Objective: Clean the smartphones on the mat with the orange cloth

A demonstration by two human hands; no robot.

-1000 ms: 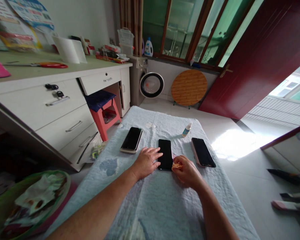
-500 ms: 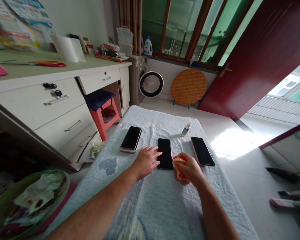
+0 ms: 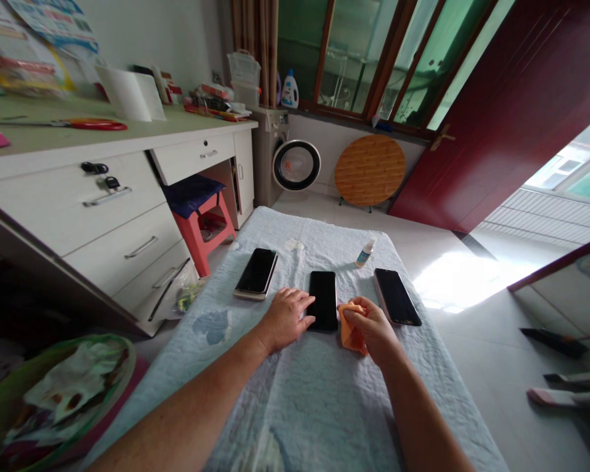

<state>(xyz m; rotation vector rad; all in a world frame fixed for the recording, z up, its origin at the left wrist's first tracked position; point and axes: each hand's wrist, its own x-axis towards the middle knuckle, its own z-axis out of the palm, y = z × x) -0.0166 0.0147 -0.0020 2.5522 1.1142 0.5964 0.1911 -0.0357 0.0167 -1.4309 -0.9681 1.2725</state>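
A black smartphone (image 3: 323,298) lies flat in the middle of the cloth-covered table. My left hand (image 3: 286,317) rests open at its left edge, fingertips touching the side. On the other side, my right hand (image 3: 372,328) pinches a bunched orange cloth (image 3: 351,333) close to the phone's right edge. To the left lies a second phone (image 3: 258,270) on top of a pale flat thing. Another dark-screened phone (image 3: 397,295) is at the right, also raised on something pale. A small spray bottle (image 3: 366,253) stands upright behind the middle and right phones.
The quilted pale blue cover (image 3: 314,400) drapes the table. At left are a white drawer desk (image 3: 113,223), a red stool (image 3: 211,226) and a waste basket (image 3: 132,367). Behind stand a washing machine (image 3: 268,157) with its door ajar and a round wooden board (image 3: 370,170).
My right hand and the orange cloth have shifted slightly, and the cloth hangs a little differently. My left hand stays by the middle phone. The view has moved very slightly.
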